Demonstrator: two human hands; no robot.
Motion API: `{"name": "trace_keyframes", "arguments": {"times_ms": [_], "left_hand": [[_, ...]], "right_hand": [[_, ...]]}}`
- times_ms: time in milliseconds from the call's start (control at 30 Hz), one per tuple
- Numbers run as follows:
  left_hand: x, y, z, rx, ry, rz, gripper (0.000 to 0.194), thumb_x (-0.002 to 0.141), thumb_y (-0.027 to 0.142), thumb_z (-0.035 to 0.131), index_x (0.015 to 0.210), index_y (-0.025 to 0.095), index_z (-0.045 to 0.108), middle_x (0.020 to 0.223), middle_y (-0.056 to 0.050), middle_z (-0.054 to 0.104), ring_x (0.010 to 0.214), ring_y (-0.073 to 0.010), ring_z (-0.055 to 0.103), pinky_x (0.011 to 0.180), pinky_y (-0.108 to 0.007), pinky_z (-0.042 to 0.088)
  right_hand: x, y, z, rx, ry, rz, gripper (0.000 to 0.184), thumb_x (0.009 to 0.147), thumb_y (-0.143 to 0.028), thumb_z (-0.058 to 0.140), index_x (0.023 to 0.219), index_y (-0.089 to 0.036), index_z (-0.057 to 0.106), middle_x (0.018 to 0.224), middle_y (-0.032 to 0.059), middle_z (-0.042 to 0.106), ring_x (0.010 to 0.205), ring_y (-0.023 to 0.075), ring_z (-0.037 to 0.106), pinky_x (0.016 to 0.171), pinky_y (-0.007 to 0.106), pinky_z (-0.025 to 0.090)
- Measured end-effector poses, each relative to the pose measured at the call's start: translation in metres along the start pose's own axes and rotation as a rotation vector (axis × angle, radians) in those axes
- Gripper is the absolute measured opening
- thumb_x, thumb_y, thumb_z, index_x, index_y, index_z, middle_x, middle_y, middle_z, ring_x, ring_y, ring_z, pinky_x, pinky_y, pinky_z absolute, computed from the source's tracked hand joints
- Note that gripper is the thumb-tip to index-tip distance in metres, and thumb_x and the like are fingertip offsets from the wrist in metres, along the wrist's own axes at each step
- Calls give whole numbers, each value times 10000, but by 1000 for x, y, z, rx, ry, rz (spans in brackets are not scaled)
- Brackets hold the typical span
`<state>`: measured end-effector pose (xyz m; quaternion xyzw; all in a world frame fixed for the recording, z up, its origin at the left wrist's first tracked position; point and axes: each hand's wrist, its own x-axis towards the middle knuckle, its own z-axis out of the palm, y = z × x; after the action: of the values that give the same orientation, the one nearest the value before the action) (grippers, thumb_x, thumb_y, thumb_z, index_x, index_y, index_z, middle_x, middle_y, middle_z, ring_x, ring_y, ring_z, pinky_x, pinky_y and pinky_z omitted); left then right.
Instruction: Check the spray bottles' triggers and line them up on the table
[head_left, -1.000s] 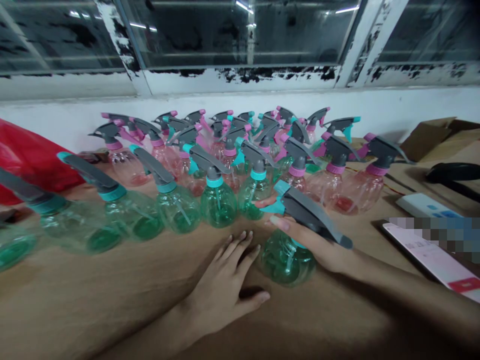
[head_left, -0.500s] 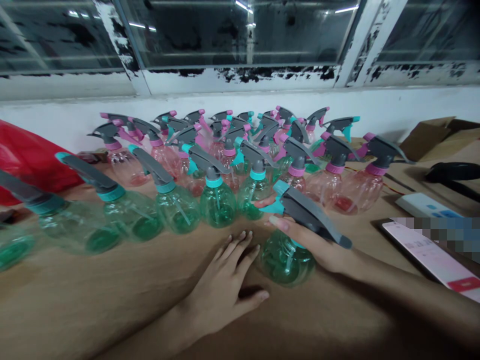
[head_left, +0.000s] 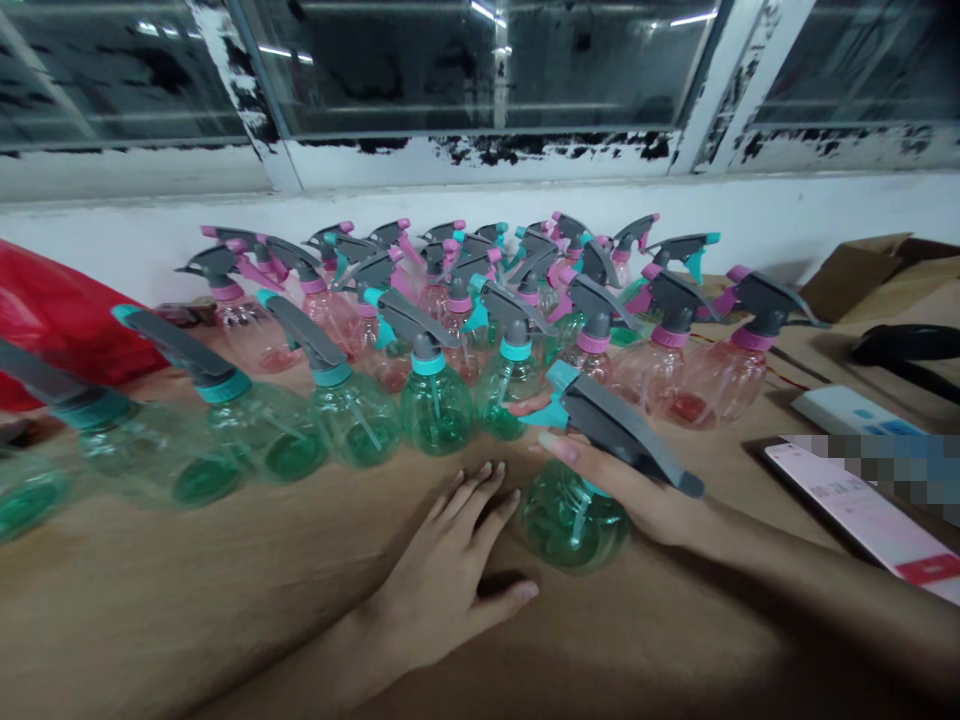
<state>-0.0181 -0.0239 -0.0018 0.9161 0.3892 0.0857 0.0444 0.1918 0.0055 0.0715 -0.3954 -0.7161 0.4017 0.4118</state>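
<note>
Right of the frame's centre, your right hand (head_left: 654,502) curls around the upright bottle (head_left: 574,525) beneath its head (head_left: 619,425), which slants toward lower right, while your empty left hand (head_left: 442,585) lies flat, fingers spread, just left of it.

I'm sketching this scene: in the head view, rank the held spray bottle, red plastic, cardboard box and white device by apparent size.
1. Held spray bottle and red plastic (cut off): too alike to rank
2. Cardboard box (cut off)
3. White device
</note>
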Motion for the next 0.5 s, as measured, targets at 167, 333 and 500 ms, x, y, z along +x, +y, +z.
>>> {"name": "trace_keyframes", "arguments": {"times_ms": [167, 333, 500], "left_hand": [[1, 0, 0, 10, -14, -5, 702, 888, 601, 476, 1395, 123, 388, 1493, -150, 303, 1378, -306, 241, 1076, -485, 291], [1, -1, 2, 20, 2, 11, 696, 896, 602, 461, 1389, 116, 394, 1500, -161, 280, 1377, -307, 242, 1073, -490, 288], [1, -1, 1, 15, -9, 10, 704, 899, 608, 448, 1390, 106, 391, 1505, -165, 266, 1382, -308, 225, 1078, -495, 279]], "right_hand": [[0, 4, 0, 26, -17, 0, 301, 873, -439, 539, 1115, -263, 575, 742, -13, 535, 664, 154, 517, 664, 316, 447], [-1, 3, 0, 47, -23, -22, 268, 882, -381, 550, 1121, -274, 605, 776, -8, 566, 671, 142, 529, 638, 290, 457], [-1, 4, 0, 25, -42, -12, 315, 886, -420, 529, 1167, -298, 604, 839, 11, 596, 722, 163, 555, 668, 310, 478]]}}
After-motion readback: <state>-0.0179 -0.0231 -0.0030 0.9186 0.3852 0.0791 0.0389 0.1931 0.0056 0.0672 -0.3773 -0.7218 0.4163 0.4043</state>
